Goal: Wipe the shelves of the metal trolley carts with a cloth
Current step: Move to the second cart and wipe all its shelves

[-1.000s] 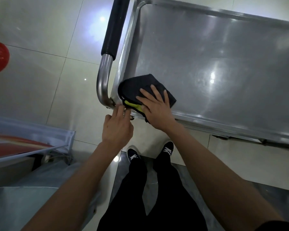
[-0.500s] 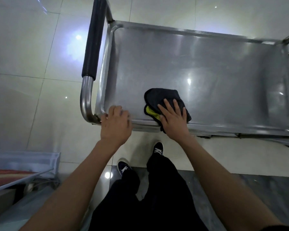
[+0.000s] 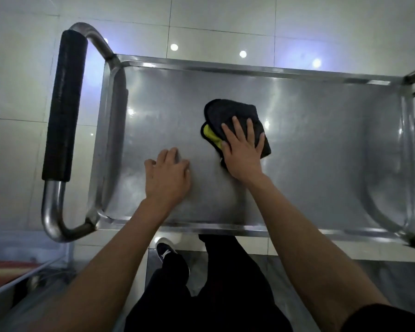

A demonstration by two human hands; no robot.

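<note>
Right hand (image 3: 243,152) flat, pressing cloth (image 3: 230,116) mid-shelf (image 3: 321,152); left hand (image 3: 168,176) empty, splayed; next sweep toward unwiped right end.

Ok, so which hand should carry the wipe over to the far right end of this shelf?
The right hand: it lies flat on the cloth mid-shelf, nearer that end. The left hand rests bare on the shelf.

A shiny steel trolley shelf with a raised rim (image 3: 297,75) fills the view. The right hand (image 3: 243,152) lies flat, fingers spread, on a folded black cloth with a yellow edge (image 3: 228,113) near the shelf's middle. The left hand (image 3: 167,176) rests palm-down just left of the cloth. A black foam-gripped tubular handle (image 3: 64,104) stands off the shelf's left end.
</note>
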